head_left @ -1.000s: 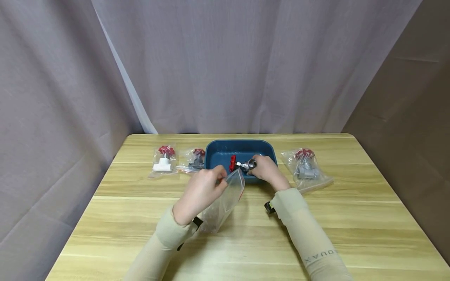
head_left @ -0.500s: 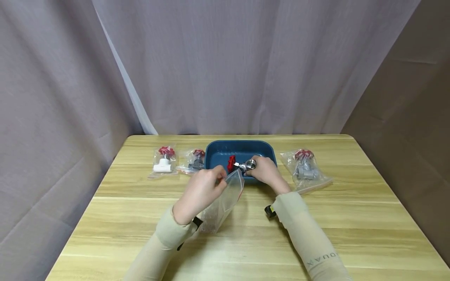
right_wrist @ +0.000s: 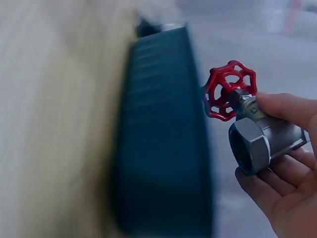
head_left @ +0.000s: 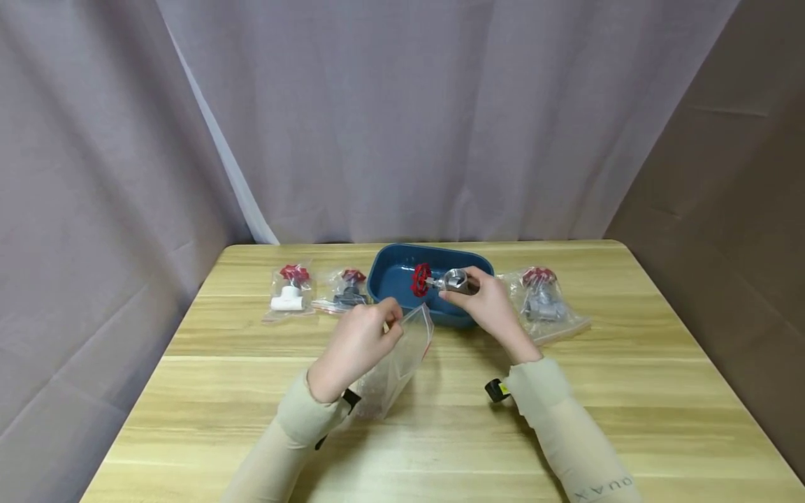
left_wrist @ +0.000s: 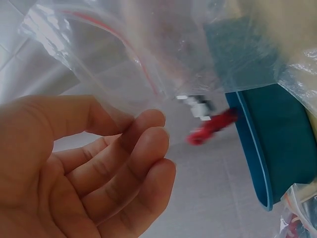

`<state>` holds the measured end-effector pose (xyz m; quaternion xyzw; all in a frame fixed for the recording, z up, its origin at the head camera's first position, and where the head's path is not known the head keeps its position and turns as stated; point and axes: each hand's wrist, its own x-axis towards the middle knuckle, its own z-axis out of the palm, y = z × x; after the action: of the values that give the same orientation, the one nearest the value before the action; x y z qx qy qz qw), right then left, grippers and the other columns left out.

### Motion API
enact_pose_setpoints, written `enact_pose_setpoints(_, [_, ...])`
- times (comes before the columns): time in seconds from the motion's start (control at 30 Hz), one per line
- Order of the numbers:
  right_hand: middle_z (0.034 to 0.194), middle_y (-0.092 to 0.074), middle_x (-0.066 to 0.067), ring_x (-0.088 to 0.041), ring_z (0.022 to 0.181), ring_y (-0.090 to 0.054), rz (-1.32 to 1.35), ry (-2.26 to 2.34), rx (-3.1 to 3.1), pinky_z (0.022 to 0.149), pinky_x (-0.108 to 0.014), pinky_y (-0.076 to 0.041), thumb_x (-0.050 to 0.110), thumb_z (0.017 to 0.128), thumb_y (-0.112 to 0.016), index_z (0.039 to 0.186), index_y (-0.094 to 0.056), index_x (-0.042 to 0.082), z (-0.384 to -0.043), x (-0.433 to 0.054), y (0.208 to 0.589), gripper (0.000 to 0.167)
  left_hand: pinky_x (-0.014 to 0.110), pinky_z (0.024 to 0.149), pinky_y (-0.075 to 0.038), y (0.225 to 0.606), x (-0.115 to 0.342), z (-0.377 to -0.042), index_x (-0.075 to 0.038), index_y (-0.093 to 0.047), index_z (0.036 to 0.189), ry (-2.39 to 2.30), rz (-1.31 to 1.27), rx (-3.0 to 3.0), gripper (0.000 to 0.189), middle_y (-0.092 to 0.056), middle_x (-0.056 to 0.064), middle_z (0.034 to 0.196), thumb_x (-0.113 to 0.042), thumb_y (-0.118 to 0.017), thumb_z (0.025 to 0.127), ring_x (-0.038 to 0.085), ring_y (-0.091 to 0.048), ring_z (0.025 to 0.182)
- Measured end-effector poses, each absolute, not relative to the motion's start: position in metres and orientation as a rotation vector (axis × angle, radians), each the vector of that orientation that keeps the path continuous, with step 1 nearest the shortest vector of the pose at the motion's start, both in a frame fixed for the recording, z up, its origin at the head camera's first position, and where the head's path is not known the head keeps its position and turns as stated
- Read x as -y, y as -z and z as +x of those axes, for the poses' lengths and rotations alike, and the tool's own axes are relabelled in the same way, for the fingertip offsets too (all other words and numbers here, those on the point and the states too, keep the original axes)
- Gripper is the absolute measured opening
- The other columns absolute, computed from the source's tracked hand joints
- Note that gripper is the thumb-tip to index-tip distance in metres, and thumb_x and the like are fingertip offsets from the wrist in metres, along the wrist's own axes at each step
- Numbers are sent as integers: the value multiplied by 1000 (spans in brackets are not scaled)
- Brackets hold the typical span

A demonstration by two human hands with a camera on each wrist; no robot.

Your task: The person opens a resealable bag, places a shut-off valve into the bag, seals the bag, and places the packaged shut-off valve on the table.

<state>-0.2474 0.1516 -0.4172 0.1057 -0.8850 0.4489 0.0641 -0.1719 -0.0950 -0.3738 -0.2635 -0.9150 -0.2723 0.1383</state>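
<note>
My left hand [head_left: 361, 342] pinches the rim of a clear zip bag [head_left: 399, 367] between thumb and index finger. The bag hangs with its mouth parted toward the blue bin [head_left: 383, 290]. In the left wrist view a red seal line runs along the bag [left_wrist: 116, 32]. My right hand [head_left: 490, 307] grips a metal gate valve [right_wrist: 270, 134] by its body, above the bin. Its red handwheel [head_left: 421, 279] points left, toward the bag's mouth but apart from it. Thumb and fingers lie on opposite sides of the valve in the right wrist view.
Left of the bin lie a bagged white valve [head_left: 289, 293] and a bagged dark grey valve [head_left: 349, 290]. A bagged light grey valve [head_left: 544, 304] lies to its right. Curtains [head_left: 440, 119] stand behind the wooden table [head_left: 453, 447].
My right hand has lifted the valve and drawn back a little to the right. The bin has turned slightly. My left hand and the bag have stayed nearly still.
</note>
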Motion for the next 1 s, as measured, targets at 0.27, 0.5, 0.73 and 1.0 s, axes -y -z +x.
enact_pose_setpoints(0.27, [111,-72,-10,-30,106,-70,379,-1432,2569,83,-43,-58,33,83,-85,123,-67,9,-208,-164,366,50,21,44,-39,372,95,-172,-7,-68,91,802,-761,2648,9,-69,-1,76,0,-64,86,2,-46,48])
enact_pose_setpoints(0.5, [107,-73,-5,-31,106,-70,446,-1411,2537,81,-40,-59,28,81,-86,114,-69,12,-182,-166,355,40,21,46,-41,373,93,-172,-8,-68,90,801,-754,2640,9,-71,-1,79,-1,-65,86,1,-50,51])
enact_pose_setpoints(0.73, [102,-74,-3,-32,102,-71,515,-1377,2536,79,-42,-59,25,79,-88,110,-71,14,-168,-158,360,38,21,46,-42,374,94,-174,-5,-69,93,867,-735,2653,9,-73,5,84,-1,-64,87,1,-51,50])
enact_pose_setpoints(1.0, [99,-75,2,-21,96,-72,592,-1328,2592,80,-43,-58,20,77,-89,114,-71,14,-159,-154,361,42,23,48,-42,371,96,-177,-5,-68,93,936,-698,2641,9,-72,3,82,0,-62,89,3,-47,50])
